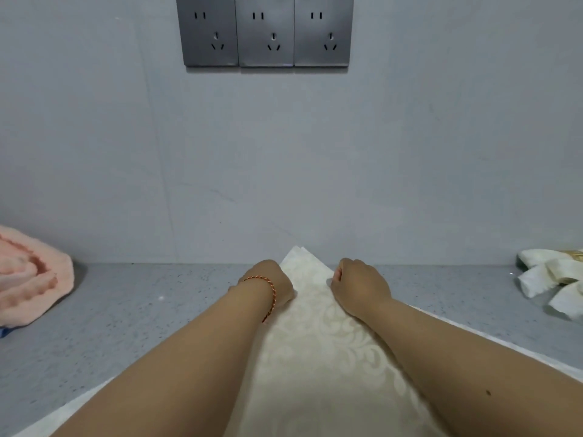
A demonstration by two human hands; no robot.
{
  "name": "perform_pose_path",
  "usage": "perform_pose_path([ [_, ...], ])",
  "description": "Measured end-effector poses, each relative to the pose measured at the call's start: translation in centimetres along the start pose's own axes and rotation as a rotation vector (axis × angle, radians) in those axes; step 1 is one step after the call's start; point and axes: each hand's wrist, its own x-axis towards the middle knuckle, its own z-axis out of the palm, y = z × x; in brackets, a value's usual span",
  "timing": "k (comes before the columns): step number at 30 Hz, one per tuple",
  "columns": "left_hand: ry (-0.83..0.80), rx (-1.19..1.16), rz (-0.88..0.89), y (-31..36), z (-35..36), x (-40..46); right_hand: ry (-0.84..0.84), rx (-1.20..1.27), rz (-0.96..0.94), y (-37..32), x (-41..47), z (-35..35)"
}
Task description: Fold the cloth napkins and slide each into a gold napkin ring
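A cream patterned cloth napkin point(318, 335) lies on the grey counter, its far corner pointing at the wall. My left hand point(273, 283), with a red cord bracelet on the wrist, grips the napkin's left edge near the far corner. My right hand point(358, 287) has its fingers curled on the right edge opposite. At the far right lie several folded white napkins point(549, 279), with a glint of a gold ring point(572, 254) at the top of the heap. The fingertips of both hands are hidden.
A rolled peach towel point(28, 279) sits at the left edge of the counter point(142, 310). The grey wall rises right behind the napkin, with three sockets point(265, 29) high up.
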Motion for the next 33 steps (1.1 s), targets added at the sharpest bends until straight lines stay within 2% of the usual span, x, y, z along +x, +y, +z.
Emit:
perform_pose_path([
  [4,0.018,-0.173,0.023,-0.9,0.7,-0.1,-0.048,0.099,0.038,0.0,-0.2,-0.5],
  [8,0.110,-0.465,0.152,-2.4,1.8,0.4,-0.170,0.226,0.032,0.4,0.3,-1.8],
  [10,0.137,-0.584,0.227,-2.7,1.8,0.3,-0.166,0.339,-0.006,0.7,0.4,-2.4],
  [15,0.151,-0.713,0.356,-3.6,1.0,-0.7,-0.131,0.584,-0.082,1.0,-0.9,-2.3],
  [18,0.134,-0.696,0.369,-4.0,0.9,-0.7,-0.190,0.665,-0.121,1.3,-1.8,-2.5],
  [22,0.097,-0.564,0.378,-4.3,0.5,-0.7,-0.225,0.706,-0.085,2.1,-2.1,-3.1],
  [30,-0.004,-0.541,0.321,-3.2,0.1,-1.7,-0.274,0.625,-0.076,1.8,-2.3,-2.9],
  [33,0.015,-0.353,0.384,-3.3,0.4,-1.7,-0.258,0.611,-0.083,1.7,-2.3,-2.9],
])
